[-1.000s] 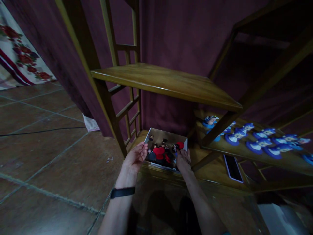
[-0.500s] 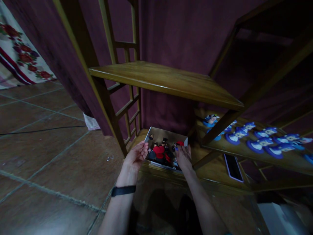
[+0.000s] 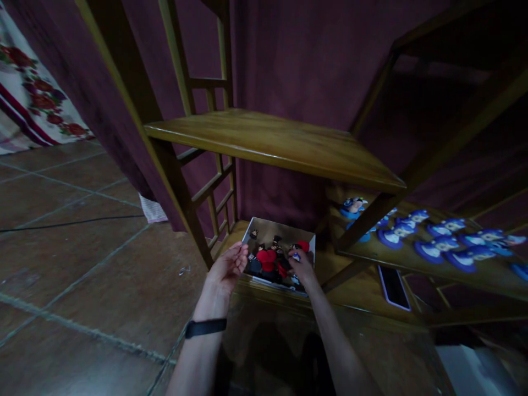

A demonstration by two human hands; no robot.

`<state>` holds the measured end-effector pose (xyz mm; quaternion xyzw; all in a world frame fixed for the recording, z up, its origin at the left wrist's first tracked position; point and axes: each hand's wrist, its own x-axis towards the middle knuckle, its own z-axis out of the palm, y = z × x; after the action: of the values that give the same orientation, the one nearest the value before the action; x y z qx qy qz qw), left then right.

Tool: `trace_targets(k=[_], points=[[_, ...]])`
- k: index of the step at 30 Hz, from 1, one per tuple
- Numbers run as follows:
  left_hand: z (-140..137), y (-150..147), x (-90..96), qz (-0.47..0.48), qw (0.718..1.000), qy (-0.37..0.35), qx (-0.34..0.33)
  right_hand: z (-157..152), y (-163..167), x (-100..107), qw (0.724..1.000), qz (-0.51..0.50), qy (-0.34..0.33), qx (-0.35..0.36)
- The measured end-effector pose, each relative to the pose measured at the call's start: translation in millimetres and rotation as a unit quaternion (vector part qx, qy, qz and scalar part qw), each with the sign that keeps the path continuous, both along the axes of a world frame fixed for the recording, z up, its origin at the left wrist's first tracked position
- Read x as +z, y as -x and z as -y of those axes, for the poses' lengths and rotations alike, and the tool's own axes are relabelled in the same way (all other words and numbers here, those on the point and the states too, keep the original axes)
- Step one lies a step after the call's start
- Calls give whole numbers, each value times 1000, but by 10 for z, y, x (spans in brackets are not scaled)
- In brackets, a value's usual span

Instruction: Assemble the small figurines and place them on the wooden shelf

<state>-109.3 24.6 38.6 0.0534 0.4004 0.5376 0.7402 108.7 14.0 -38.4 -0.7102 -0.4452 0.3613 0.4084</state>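
Note:
A shallow white-edged cardboard box (image 3: 284, 225) stands on the bottom shelf, with several small red-and-black figurines (image 3: 267, 257) lying loose inside. My right hand (image 3: 304, 268) reaches into its right half, fingers bent round a small blue-and-white piece (image 3: 296, 256) at the fingertips; its exact kind is too small to make out. At the box's left edge, my left hand (image 3: 227, 268) is held palm up with loosely curled fingers and nothing visible in it. A black band (image 3: 206, 328) circles the left wrist.
A wooden shelf board (image 3: 264, 137) overhangs the box. To the right, several blue-and-white figurines (image 3: 437, 247) stand on another shelf, above a phone (image 3: 394, 287) with a pale purple edge. A wooden upright (image 3: 173, 192) rises at the left. A cable (image 3: 70, 224) crosses the tiled floor.
My right hand has shifted slightly left within the box, and its fingers have drawn in around the blue-and-white piece. My left hand stays beside the box edge.

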Motion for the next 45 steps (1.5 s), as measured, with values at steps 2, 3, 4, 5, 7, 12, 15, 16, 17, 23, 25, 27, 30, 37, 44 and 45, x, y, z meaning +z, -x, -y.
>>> trace_targets(k=[2,3,4,5,7,12,15,16,17,23,25,27,30,37,44,45], points=[[-5,1,-17,4,1000,-7,-2,11,34,2,991,124,10,58],[-6,2,-22,6,1000,-9,-4,22,57,7,981,172,22,88],[-7,3,-22,7,1000,-11,-5,38,86,14,970,212,36,113],[-6,2,-19,6,1000,-10,-6,55,120,23,959,248,47,128],[0,-2,-6,2,1000,-7,-6,89,189,40,939,311,65,132],[16,-8,-12,-11,1000,-17,-19,100,231,80,927,348,106,92],[11,-5,-39,-15,999,-23,-26,78,151,82,937,319,127,72],[9,-7,-44,-18,999,-23,-26,73,120,75,941,304,135,69],[6,-12,-45,-23,999,-22,-26,71,91,65,945,288,142,69],[15,-136,-69,-45,998,-5,-37,66,-10,27,966,243,83,28],[44,-233,-111,-54,997,-6,-52,61,-14,77,970,243,15,12],[89,-355,-155,-68,995,-6,-79,72,9,167,969,240,-55,17],[159,-541,-193,-70,989,18,-130,147,98,337,954,258,-140,62],[254,-722,-231,-55,992,-3,-110,424,292,572,885,367,-210,197],[261,-762,-292,-85,994,-17,-65,352,234,480,975,25,-196,98],[254,-760,-294,-91,994,-13,-63,321,196,451,982,-66,-166,54]])
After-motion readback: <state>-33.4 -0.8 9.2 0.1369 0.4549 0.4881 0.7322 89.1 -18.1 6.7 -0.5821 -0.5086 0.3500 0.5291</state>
